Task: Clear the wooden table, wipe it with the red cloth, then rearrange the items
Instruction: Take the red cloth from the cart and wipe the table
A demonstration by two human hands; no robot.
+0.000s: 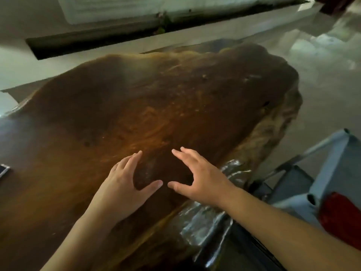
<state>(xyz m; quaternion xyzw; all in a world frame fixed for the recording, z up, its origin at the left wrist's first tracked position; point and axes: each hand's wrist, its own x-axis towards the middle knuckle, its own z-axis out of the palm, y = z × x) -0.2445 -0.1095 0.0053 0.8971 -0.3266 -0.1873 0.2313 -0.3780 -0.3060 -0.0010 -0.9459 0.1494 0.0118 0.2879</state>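
A large brown wooden table [166, 106] with an irregular live edge fills the middle of the head view. My left hand [125, 184] and my right hand [199, 178] hover side by side over its near part, both with fingers spread and holding nothing, thumbs almost meeting. The red cloth [340, 218] lies at the lower right, off the table, on a grey chair-like frame. At the far left edge a flat phone-like item [4, 170] lies on the table, mostly cut off by the frame.
A grey frame [330, 169] with tubes stands to the right of the table. Shiny plastic wrapping [207, 223] hangs at the table's near right edge. Pale glossy floor [322, 75] lies beyond, and a dark long channel [97, 40] runs along the back wall.
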